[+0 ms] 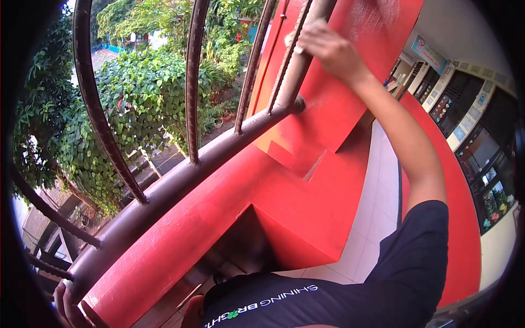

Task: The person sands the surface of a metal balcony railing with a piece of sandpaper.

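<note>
My right hand [328,50] is raised at the upper middle, its fingers curled against the thick brown metal post [297,82] of the railing. White bits of what looks like a cloth [299,50] poke out at the fingers; most of it is hidden and the hand is slightly blurred. At the lower left edge, my left hand [66,309] has its fingers bent around the low end of the brown bottom rail [164,183], partly cut off by the dark border. Twisted brown bars [192,82] rise from this rail.
A red ledge [191,224] runs below the rail and meets a red pillar [322,120]. Leafy bushes [147,82] grow beyond the bars. On the right, a tiled corridor floor [377,186] passes dark windows [481,147] and a hanging sign [428,53].
</note>
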`<state>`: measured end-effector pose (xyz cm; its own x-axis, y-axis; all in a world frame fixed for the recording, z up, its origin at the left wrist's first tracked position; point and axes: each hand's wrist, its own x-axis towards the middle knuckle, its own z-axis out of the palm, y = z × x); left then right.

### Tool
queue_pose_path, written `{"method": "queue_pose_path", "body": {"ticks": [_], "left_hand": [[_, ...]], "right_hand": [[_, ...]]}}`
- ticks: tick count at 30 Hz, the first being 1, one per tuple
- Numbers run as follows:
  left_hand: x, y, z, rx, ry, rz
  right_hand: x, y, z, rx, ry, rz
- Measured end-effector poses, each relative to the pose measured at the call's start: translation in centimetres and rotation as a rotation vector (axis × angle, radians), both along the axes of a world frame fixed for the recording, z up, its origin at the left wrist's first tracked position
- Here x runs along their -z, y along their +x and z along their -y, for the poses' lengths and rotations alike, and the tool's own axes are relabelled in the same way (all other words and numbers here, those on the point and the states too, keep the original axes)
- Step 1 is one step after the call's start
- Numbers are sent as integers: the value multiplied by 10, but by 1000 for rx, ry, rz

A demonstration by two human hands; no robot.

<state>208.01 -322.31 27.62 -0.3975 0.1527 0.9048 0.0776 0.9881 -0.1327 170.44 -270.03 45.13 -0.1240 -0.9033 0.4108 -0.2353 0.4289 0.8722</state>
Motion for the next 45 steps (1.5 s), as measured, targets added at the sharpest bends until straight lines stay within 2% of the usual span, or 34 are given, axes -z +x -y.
{"method": "queue_pose_path", "body": {"ticks": [1,2,4,5,6,8,9,11,12,15,16,18,19,20,22,23,24,26,27,28,30,31,32,34,36,38,40,41,42,44,45], "left_hand": [[-9,0,-7,26,16,49],[-19,-1,-7,73,-41,93],[-33,-7,-14,154,-135,185],[-38,-13,-19,185,-199,241],[-46,-22,-26,239,-277,298],[-64,-36,-43,314,-376,456],[-65,-42,-46,304,-380,447],[-55,-57,-56,390,-337,567],[-54,-67,-62,387,-335,563],[-58,-104,-91,476,-287,472],[-63,-114,-109,458,-233,418],[-89,-130,-155,570,-248,240],[-89,-140,-170,582,-234,274],[-86,-152,-187,595,-220,309],[-83,-195,-239,602,-282,137],[-82,-211,-256,589,-222,100],[-79,-223,-267,572,-166,64],[-64,-243,-276,525,-150,40],[-56,-255,-280,484,-133,14],[-40,-265,-280,494,-108,69],[-6,-278,-279,440,-121,82],[0,-279,-279,406,-152,79],[7,-279,-278,369,-184,74],[14,-279,-272,452,-386,-25],[20,-285,-270,427,-380,60],[21,-288,-272,407,-366,45],[24,-292,-274,392,-350,26],[26,-293,-274,405,-340,51],[28,-294,-273,420,-335,77],[27,-292,-273,411,-358,25],[28,-294,-273,399,-350,32]], "right_hand": [[16,2,-2,-24,254,265],[20,3,-2,-92,443,424],[-10,-4,-2,-63,293,204],[-29,-4,-2,-57,-120,172],[-51,-8,0,-178,-352,52],[-46,-6,9,-138,-313,-3],[-36,-5,12,-146,-317,-13],[-18,-3,13,-42,326,396],[-30,-6,8,-43,329,391],[-69,-8,-2,-250,-426,-116],[-63,-10,-2,-257,-422,-116],[-37,-11,-8,-161,-23,172],[-32,-8,-6,-175,178,369],[-46,-10,-6,-178,186,369],[-90,-8,-7,-288,-300,149],[-98,-4,-4,-308,-412,14],[-91,-4,-1,-316,-404,18],[-64,-6,-5,-132,159,270],[-55,-11,-10,-149,327,418],[-65,-12,-9,-149,334,417],[-103,-14,-6,-219,-2,285],[-132,-14,0,-288,-123,121],[-138,-13,0,-334,-318,165],[-115,-11,0,-181,-100,153],[-73,0,-3,-62,233,556],[-96,-1,-1,-90,265,582],[-152,-11,6,-117,-170,127],[-155,-8,4,-121,-314,33],[-145,-7,1,-118,-315,27],[-112,-2,1,-62,218,310],[-106,5,2,-60,356,386]]}}
